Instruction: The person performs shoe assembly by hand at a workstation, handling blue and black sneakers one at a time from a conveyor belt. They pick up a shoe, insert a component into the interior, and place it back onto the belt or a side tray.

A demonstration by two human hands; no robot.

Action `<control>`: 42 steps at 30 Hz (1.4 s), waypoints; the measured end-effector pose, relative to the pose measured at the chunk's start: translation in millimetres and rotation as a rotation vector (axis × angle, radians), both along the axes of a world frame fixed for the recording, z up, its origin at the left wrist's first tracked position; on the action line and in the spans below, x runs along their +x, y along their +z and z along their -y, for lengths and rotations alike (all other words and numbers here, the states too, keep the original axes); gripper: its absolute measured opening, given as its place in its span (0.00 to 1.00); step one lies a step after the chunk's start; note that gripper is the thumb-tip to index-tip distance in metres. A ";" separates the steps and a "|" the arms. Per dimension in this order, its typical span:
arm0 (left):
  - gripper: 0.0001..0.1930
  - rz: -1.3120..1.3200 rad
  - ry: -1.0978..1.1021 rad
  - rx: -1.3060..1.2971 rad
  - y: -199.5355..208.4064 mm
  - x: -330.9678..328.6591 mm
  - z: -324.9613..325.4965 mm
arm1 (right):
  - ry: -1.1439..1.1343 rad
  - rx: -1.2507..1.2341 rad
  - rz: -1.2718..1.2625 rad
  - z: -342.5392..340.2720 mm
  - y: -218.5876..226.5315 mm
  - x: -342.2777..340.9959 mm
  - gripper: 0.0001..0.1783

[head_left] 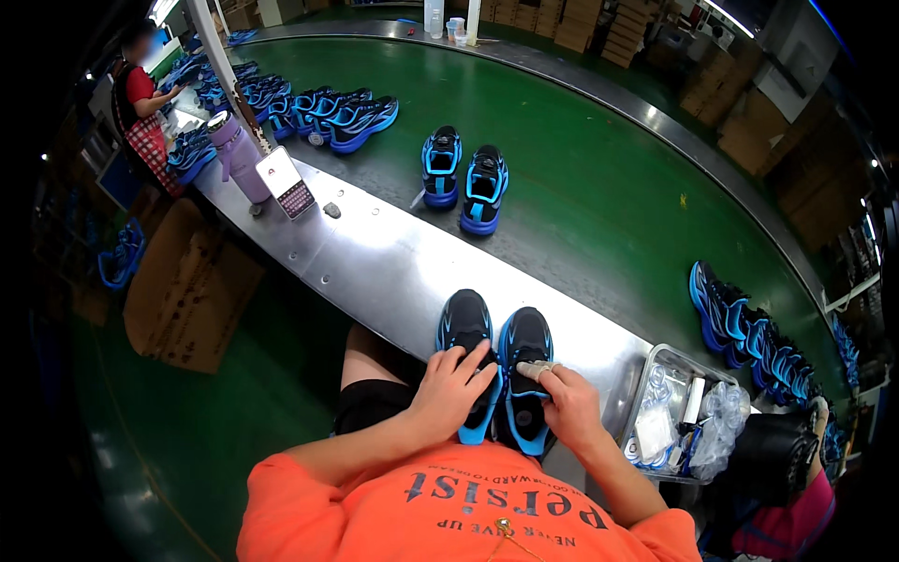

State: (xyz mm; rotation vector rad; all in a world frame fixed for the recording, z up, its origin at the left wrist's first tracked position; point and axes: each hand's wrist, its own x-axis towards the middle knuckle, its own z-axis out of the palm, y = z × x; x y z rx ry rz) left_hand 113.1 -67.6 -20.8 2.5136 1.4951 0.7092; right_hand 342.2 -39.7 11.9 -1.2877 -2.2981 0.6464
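Note:
Two black sneakers with blue soles and trim stand side by side at the metal ledge against my body, toes pointing away. Across the lacing area of the left sneaker (464, 317) lies my left hand (448, 389), its fingers stretched and spread. My right hand (567, 403) has its fingers bent and pressed together at the tongue of the right sneaker (526, 330). Pale coverings wrap some of its fingertips. The exact grip there is partly hidden. Beyond the ledge, another pair, a left shoe (440, 167) and a right shoe (484, 189), rests on the green belt.
A clear tray (646, 440) of small packets sits to my right. On the ledge at left stand a purple bottle (240, 159) and a phone (285, 184). Rows of sneakers (342, 117) line the belt (599, 178). A co-worker (140, 103) stands far left, behind a cardboard box (192, 295).

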 end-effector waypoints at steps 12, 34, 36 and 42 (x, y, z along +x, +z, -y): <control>0.23 -0.046 -0.090 0.172 -1.2 -1.3 13.4 | 0.032 0.326 0.168 40.6 -8.5 -15.8 0.27; 0.11 0.465 -0.120 -0.381 10.5 -15.6 -12.2 | 0.107 -0.245 -0.096 0.4 30.3 17.3 0.19; 0.12 0.453 -0.092 -0.383 16.2 -14.8 -13.0 | 0.146 -0.353 -0.146 -2.4 28.6 19.1 0.19; 0.15 0.495 -0.113 -0.372 13.4 -13.5 -14.8 | 0.126 -0.391 -0.100 -6.4 35.8 20.3 0.20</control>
